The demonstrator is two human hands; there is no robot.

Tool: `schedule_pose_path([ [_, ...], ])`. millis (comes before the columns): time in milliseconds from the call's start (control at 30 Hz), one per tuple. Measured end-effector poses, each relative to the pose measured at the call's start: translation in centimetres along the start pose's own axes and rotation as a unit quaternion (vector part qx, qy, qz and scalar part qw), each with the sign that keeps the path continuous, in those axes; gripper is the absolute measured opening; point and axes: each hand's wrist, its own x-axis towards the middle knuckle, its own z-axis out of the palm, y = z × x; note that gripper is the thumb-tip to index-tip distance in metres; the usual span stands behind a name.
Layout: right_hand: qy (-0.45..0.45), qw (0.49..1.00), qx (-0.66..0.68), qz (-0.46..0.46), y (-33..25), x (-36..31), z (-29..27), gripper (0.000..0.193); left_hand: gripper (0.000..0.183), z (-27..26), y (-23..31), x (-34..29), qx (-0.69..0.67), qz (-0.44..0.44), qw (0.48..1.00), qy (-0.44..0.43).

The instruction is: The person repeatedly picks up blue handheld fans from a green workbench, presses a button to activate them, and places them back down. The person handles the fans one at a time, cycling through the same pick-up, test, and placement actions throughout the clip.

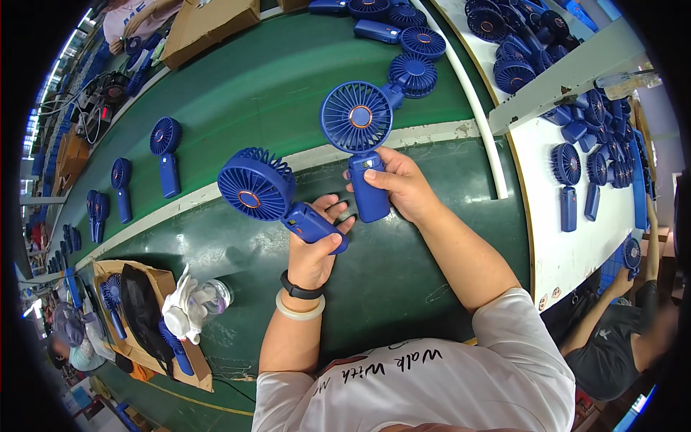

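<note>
At frame centre, left hand [309,261]: half curled, you hold a fan [270,193].
Right hand [404,184]: thumb pressed down, you clasp a second fan [358,129].

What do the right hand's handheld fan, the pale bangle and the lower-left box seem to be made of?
The handheld fan: likely satin plastic, soft highlights, thin ribs. The bangle: smooth stone or plastic; its sheen fits both. The box: probably cardboard, with matte brown walls.
</note>
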Motion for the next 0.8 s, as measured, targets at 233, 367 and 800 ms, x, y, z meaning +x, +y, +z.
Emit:
schedule_pose_path([
  [233,0.003,1.000,-0.011,-0.018,0.4,0.0,0.1,0.040,0.082,0.7,0.4,0.0,0.040,-0.011,0.998,-0.035],
  [367,-0.007,1.000,0.014,-0.004,0.1,-0.1,0.2,0.041,0.088,0.9,0.6,0.0,0.052,-0.006,0.997,-0.049],
  [800,0.110,0.771,-0.573,-0.257,-2.7,2.0,-0.5,0.034,0.097,0.9,1.3,-0.3,-0.024,-0.045,0.999,-0.008],
])
